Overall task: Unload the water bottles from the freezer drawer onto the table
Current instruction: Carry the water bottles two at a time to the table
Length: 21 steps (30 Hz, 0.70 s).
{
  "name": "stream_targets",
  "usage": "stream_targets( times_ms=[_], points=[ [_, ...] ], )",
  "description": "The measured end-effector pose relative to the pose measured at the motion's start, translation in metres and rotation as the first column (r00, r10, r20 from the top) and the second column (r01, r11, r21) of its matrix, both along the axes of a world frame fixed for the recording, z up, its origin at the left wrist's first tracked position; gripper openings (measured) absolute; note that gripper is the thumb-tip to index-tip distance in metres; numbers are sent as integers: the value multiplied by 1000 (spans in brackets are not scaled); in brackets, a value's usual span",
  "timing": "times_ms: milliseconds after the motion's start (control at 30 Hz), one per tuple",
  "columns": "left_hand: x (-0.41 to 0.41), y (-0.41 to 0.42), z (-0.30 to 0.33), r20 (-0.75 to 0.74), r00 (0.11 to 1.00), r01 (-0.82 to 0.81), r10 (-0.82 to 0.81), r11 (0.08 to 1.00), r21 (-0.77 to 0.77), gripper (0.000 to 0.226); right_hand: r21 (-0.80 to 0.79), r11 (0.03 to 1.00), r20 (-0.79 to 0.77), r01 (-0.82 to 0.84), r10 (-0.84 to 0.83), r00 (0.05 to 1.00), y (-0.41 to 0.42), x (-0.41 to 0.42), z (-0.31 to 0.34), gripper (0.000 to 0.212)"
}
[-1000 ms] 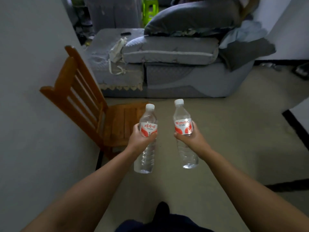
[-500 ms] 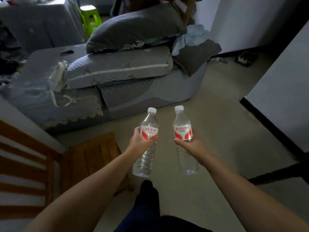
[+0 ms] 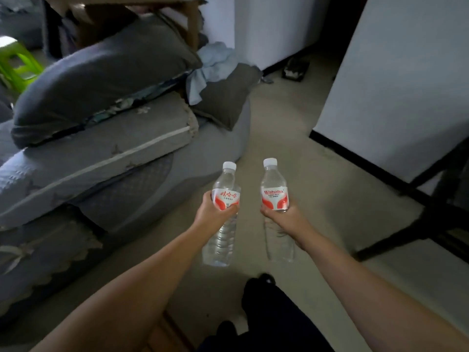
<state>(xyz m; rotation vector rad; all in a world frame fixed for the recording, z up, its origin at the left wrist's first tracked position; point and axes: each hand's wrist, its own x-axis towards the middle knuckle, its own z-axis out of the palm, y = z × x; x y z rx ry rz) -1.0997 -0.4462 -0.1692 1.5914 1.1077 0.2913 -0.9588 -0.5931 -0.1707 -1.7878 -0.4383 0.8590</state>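
- Step in hand, as judged: carry leg of the unload; two water bottles are held in the air over the floor (image 3: 291, 138), neither yet set down.
- Left hand (image 3: 215, 214) is wrapped round the left bottle (image 3: 223, 212) at the label; bottle upright, cap on.
- Right hand (image 3: 281, 217) is clamped round the right bottle (image 3: 275, 199) just under its label.
- No desk top is identified; the dark frame (image 3: 436, 212) at right is possibly its leg.
- Next move calls for locating the desk and placing both upright.

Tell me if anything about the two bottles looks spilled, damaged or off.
Nothing stands out. The left hand and right hand each grip a capped, upright water bottle; no leak shows.
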Motion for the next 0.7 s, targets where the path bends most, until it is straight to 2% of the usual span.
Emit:
stream_targets(
  times_ms=[100, 200, 333, 467, 700],
  points=[
    [61, 19, -10, -15, 991, 130, -130, 991, -18, 62, -3, 998, 26, 61, -61, 998, 10, 50, -4, 38],
    [135, 40, -15, -35, 972, 233, -234, 972, -13, 72, 5, 994, 66, 112, -112, 991, 19, 110, -4, 47],
    [242, 62, -14, -1, 952, 307, -307, 952, 12, 73, 13, 983, 108, 182, -182, 977, 26, 203, -2, 57],
    [328, 68, -1, 50, 932, 360, -360, 933, 11, 57, 14, 969, 140, 248, -248, 959, 23, 279, 13, 46],
    [461, 63, 2, 78, 859, 508, -506, 861, -8, 68, 28, 909, 138, 415, -415, 899, 12, 385, 11, 56]
  ],
)
